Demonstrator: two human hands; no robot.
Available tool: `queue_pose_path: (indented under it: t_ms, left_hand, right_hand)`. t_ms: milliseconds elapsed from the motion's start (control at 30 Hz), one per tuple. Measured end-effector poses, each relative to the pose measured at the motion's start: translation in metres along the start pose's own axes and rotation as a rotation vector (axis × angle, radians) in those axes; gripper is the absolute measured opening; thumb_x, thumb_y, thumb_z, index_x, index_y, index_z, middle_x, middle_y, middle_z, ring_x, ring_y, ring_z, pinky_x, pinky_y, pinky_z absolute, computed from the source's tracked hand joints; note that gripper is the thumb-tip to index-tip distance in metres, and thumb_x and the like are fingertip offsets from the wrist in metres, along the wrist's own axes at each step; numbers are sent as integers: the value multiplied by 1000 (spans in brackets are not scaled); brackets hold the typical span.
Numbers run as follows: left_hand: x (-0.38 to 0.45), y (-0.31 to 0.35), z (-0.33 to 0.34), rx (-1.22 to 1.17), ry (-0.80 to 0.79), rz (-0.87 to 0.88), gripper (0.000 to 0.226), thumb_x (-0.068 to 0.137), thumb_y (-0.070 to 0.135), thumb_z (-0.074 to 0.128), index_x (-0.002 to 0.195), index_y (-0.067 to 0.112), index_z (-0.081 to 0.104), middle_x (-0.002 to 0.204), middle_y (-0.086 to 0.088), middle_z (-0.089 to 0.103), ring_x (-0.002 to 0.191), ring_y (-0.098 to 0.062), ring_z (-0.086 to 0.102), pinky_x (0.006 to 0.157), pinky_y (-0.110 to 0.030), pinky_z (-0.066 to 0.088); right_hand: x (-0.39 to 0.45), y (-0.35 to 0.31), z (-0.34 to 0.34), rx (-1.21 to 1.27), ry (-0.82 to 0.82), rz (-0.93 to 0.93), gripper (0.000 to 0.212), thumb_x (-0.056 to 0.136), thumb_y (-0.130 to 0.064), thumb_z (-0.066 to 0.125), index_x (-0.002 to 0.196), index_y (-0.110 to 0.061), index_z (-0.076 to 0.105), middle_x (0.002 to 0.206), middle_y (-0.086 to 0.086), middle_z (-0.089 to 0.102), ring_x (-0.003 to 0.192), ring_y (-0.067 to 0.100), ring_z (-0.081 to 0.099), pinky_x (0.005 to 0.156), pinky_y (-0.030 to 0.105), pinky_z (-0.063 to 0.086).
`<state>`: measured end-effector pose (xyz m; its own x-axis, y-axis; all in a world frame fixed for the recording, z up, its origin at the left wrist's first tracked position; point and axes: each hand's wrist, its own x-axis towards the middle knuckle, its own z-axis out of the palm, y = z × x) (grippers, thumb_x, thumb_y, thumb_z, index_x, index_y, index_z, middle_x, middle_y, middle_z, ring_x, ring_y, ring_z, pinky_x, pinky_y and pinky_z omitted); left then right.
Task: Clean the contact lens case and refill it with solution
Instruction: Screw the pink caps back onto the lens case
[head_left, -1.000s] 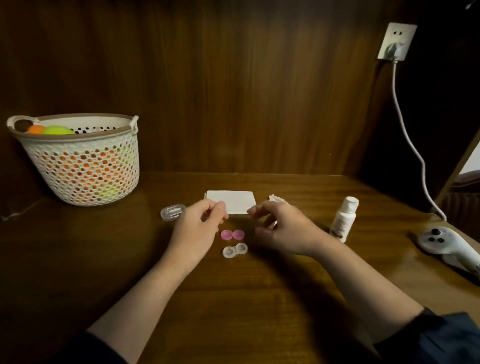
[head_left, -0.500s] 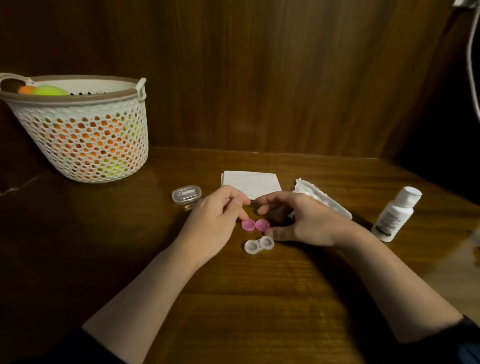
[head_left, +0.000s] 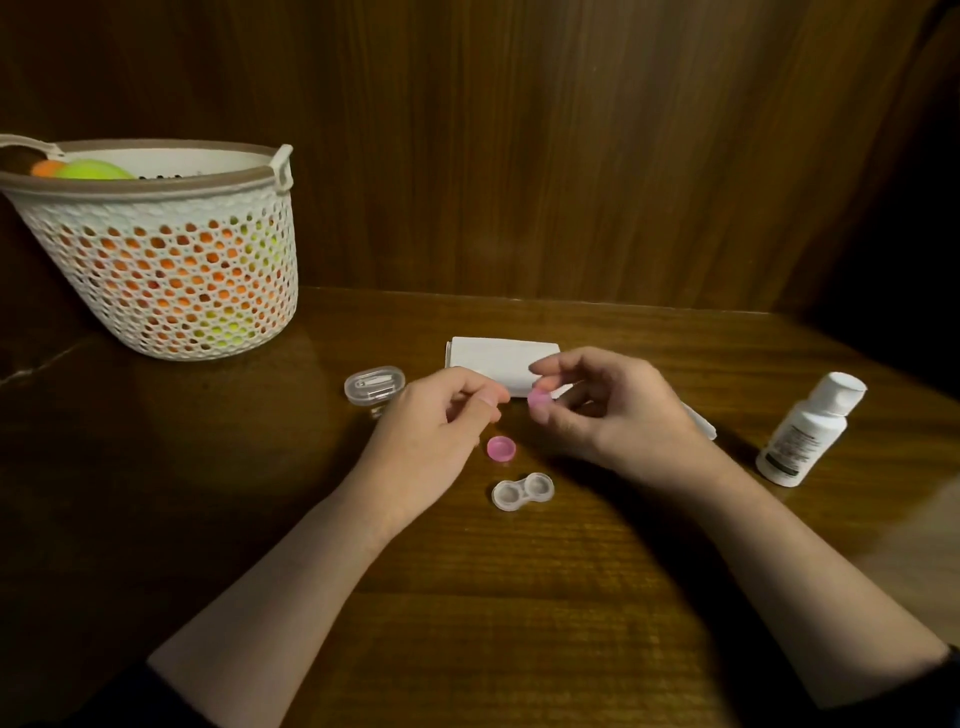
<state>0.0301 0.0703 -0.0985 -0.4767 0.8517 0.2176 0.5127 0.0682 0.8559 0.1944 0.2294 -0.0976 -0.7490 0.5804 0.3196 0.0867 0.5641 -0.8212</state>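
A clear two-well lens case (head_left: 522, 491) lies uncapped on the wooden table. One pink cap (head_left: 501, 448) lies just behind it, hollow side up. My right hand (head_left: 613, 410) pinches the other pink cap (head_left: 538, 399) between thumb and fingers, lifted above the table. My left hand (head_left: 431, 441) hovers beside the lying cap with fingers loosely curled, holding nothing that I can see. A white solution bottle (head_left: 808, 431) with its cap on stands at the right. A folded white tissue (head_left: 498, 364) lies behind my hands.
A small clear plastic box (head_left: 374, 383) sits left of the tissue. A white mesh basket (head_left: 156, 249) with orange and green balls stands at the back left. A crumpled white wrapper (head_left: 701, 423) pokes out behind my right hand. A wooden wall closes the back.
My right hand has picked one pink cap up off the table; both caps lay side by side before. The view has tilted down and left.
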Motion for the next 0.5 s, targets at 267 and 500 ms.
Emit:
queue_pose_path:
  t_ms: [267, 500]
  left_hand:
    - [1, 1, -5, -253, -41, -29, 15, 105, 36, 64, 110, 40, 77, 99, 16, 82, 72, 1, 72, 60, -13, 49]
    - [-1, 2, -9, -490, -89, -96, 20, 101, 32, 72, 119, 26, 79, 106, -1, 83, 90, -17, 79, 69, -27, 54]
  right_hand:
    - [-9, -18, 4, 201, -5, -120, 32, 90, -13, 86, 119, -17, 74, 116, -3, 80, 98, 19, 81, 82, 28, 64]
    - [-12, -22, 7, 153, 30, -188, 29, 89, -16, 86, 117, -16, 78, 111, -3, 82, 104, 17, 79, 84, 26, 63]
